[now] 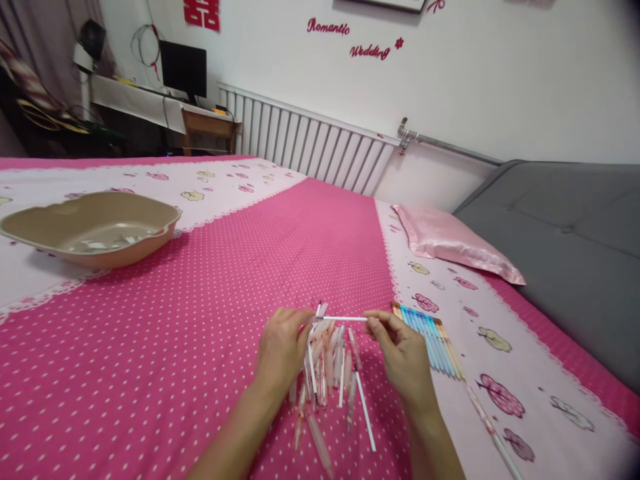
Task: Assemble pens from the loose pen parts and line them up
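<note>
A thin white pen refill point(344, 319) is stretched level between my two hands. My left hand point(281, 347) pinches its left end, where a dark tip shows by the fingers. My right hand point(403, 353) has thumb and fingers closed on the other end. Below them lies a loose pile of translucent pinkish pen barrels point(330, 363) mixed with white refills. One loose white refill point(365, 413) lies at the pile's right side. Beside my right hand, several blue and orange pens point(429, 337) are lined up in a row.
A tan plastic basin point(95, 257) with small white pieces inside sits at the left on the pink dotted bedspread point(240, 267). A single long pen point(493, 433) lies at the lower right. Farther back are a pink pillow point(453, 240) and a grey headboard point(565, 220).
</note>
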`<action>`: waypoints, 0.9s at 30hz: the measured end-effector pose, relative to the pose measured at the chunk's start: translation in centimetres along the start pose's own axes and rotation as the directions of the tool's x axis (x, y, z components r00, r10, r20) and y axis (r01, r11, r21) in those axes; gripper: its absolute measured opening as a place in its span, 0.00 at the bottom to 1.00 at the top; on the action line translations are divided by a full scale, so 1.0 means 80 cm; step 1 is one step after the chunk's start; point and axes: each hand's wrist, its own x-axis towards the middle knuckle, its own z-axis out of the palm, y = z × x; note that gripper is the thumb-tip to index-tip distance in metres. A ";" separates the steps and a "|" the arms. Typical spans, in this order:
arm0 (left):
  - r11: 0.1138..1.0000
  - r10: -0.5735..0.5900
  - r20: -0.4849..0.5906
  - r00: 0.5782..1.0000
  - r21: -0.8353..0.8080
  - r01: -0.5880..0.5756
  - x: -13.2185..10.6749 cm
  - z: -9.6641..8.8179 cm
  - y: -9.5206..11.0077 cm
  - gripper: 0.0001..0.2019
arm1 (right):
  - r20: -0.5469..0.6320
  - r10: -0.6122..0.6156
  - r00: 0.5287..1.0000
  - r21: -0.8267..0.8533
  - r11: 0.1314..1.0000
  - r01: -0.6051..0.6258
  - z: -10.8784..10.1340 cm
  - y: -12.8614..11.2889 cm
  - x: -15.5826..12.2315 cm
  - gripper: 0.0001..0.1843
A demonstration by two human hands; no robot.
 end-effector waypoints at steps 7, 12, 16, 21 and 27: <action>0.983 0.158 0.190 0.969 -0.127 -0.135 -0.006 0.000 0.021 0.13 | 0.029 -0.078 0.996 -0.049 0.996 0.080 0.019 -0.001 -0.003 0.20; 0.982 0.115 0.186 0.976 -0.170 -0.083 -0.009 0.006 0.027 0.12 | 0.109 -0.097 0.989 -0.019 0.995 0.099 0.029 -0.005 -0.009 0.24; 0.975 0.023 0.121 0.992 -0.222 0.004 -0.002 0.002 0.022 0.12 | 0.022 -0.070 0.997 0.031 0.997 0.069 0.018 -0.010 -0.005 0.32; 0.908 -0.077 0.002 0.997 -0.413 0.071 0.013 -0.035 0.031 0.10 | -0.151 0.029 0.988 -0.014 0.999 -0.032 0.003 -0.005 -0.035 0.35; 0.876 -0.135 -0.239 0.961 -0.482 0.003 -0.022 -0.099 0.014 0.10 | -0.150 0.063 0.987 -0.442 0.888 -0.124 -0.055 0.062 -0.200 0.35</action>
